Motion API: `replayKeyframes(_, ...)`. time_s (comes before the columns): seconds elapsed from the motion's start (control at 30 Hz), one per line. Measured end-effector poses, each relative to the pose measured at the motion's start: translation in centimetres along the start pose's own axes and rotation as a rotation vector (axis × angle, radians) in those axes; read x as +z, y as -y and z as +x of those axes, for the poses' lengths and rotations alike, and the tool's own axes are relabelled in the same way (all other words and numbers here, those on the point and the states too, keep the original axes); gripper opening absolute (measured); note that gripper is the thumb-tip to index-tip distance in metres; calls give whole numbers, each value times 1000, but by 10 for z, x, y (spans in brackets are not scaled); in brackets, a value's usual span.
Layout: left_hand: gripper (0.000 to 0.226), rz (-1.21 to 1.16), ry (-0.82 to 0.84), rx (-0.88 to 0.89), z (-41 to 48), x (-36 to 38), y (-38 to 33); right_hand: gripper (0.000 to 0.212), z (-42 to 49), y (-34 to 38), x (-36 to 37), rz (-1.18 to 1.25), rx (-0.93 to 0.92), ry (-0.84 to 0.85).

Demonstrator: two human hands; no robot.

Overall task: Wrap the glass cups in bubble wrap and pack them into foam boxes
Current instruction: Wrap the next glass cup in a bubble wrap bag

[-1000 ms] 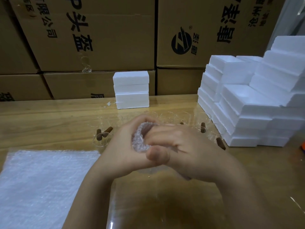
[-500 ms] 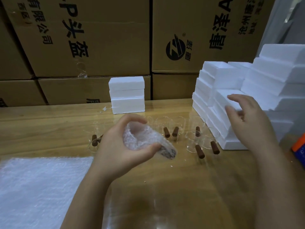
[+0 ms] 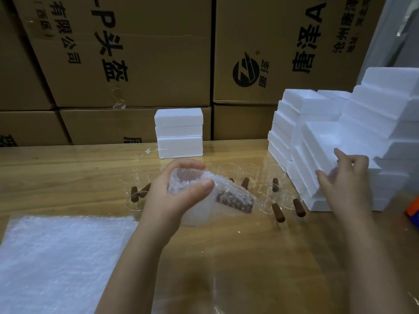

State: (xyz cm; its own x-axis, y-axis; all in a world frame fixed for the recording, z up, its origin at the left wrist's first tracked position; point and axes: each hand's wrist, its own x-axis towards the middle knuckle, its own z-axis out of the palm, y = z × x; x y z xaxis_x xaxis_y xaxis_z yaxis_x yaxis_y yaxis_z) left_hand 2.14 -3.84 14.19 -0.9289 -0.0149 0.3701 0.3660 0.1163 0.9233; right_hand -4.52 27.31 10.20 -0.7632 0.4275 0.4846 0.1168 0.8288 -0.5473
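Bubble wrap sheet (image 3: 56,257) lies left, foam boxes (image 3: 328,141) stacked right, glass cups (image 3: 269,189) between.

- The right hand (image 3: 347,177), clasped a second ago with the left around the wrapped glass cup (image 3: 210,191), has let go and swung right to the stack of foam boxes (image 3: 317,141), fingers spread on a tilted tray.
- The left hand (image 3: 174,193) now holds the bundle alone, its brown handle showing through the bubble wrap.
- The unwrapped glass cups (image 3: 275,196) behind stand uncovered.
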Motion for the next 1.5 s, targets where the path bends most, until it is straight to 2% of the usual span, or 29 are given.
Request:
replayKeyframes(0.17,48,-210,-24,-65,2,-8,-2,32,0,-1,-9,-41,13,-103)
replayKeyframes(0.33,83,-374,-102,-20,4,-16,-8,38,1,-4,-20,-66,-17,-35)
replayKeyframes(0.4,83,-386,-138,0,3,-18,-11,38,-1,1,-25,29,-98,-83)
replayKeyframes(0.47,73,-352,-183,23,0,-19,-14,38,-4,14,-33,200,-187,-104)
replayKeyframes(0.53,56,-322,-230,38,-3,-20,-17,41,-10,32,-39,347,-262,23)
replayKeyframes(0.6,46,-321,-246,49,-5,-20,-19,45,-25,47,-37,413,-365,296)
replayKeyframes(0.67,40,-322,-260,63,-5,-20,-21,50,-46,54,-26,413,-481,539)
replayKeyframes(0.77,36,-312,-269,114,-5,-21,-23,54,-81,39,-7,422,-570,741)
replayKeyframes(0.87,37,-211,-289,166,-7,-18,-23,59,-103,10,10,355,-529,897)
replayKeyframes(0.93,39,-160,-280,146,-9,-12,-17,57,-108,-3,14,218,-571,925)
replayKeyframes(1.0,40,-125,-240,73,-11,-2,-8,50,-106,-2,7,192,-574,901)
replayKeyframes(1.07,39,-48,-188,12,-13,7,3,39,-102,10,-6,325,-501,766)
replayKeyframes(1.13,40,74,-103,-7,-17,16,14,30,-101,30,-22,635,-374,688)
replayKeyframes(1.17,41,110,-59,-15,-18,22,20,31,-102,42,-28,766,-315,749)
replayKeyframes(1.23,43,162,-4,-35,-22,31,30,33,-109,63,-32,876,-228,918)
replayKeyframes(1.3,45,186,-7,-34,-26,36,42,30,-118,77,-26,851,-195,911)
replayKeyframes(1.37,52,167,22,-39,-26,34,54,27,-120,81,-15,758,-206,822)
replayKeyframes(1.43,73,111,134,-89,-17,32,63,31,-118,77,-3,722,-164,814)
replayKeyframes(1.5,92,-52,85,-294,-5,31,74,30,-114,70,6,673,-142,796)
